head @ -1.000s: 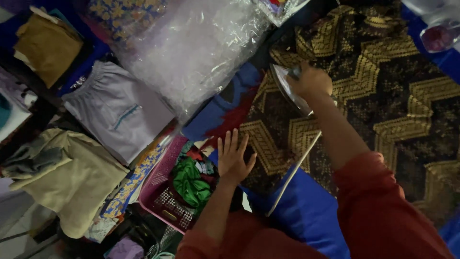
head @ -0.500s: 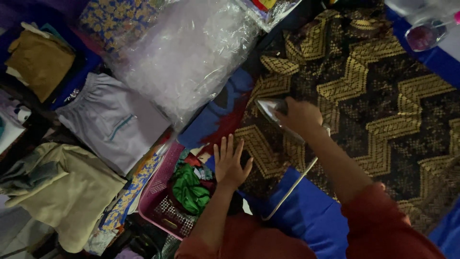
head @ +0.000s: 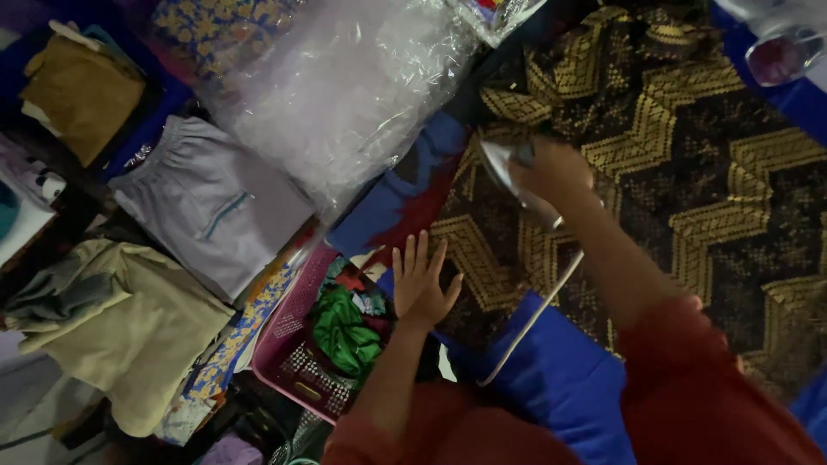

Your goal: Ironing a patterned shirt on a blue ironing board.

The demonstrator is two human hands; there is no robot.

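A dark fabric with a gold zigzag pattern (head: 689,172) lies spread over a blue surface (head: 560,387). My right hand (head: 560,168) grips the handle of a clothes iron (head: 512,176), whose metal soleplate rests on the fabric near its left edge. A white cord (head: 538,319) runs from the iron toward me. My left hand (head: 422,280) lies flat with fingers spread on the fabric's near-left corner, beside a pink basket (head: 293,353).
The pink basket holds green and mixed cloths (head: 345,331). Left of it lie folded grey shorts (head: 211,207), an olive garment (head: 129,327) and a brown garment (head: 82,95). A large clear plastic bag (head: 345,86) sits at the top. A glass object (head: 780,52) is at top right.
My right hand has slid the iron toward me and to the left along the patterned fabric. My left hand has stayed flat in about the same spot.
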